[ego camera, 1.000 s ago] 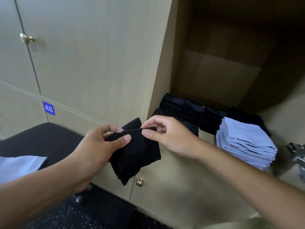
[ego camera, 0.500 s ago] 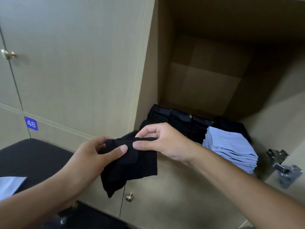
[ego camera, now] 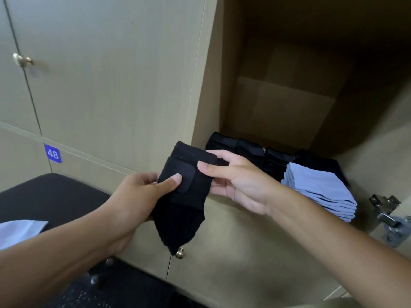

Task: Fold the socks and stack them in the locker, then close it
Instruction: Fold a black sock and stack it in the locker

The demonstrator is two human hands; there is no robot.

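Black sock (ego camera: 184,192), pinched by left hand (ego camera: 135,196) and right hand (ego camera: 240,183); locker (ego camera: 289,103) stacks lie right of centre, nearer the right hand.

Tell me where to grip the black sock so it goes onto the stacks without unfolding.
Pinch the black sock across its folded upper half, where the layers overlap, coming from the right side as the right hand does. The loose pointed end hangs below; the left hand only steadies it.
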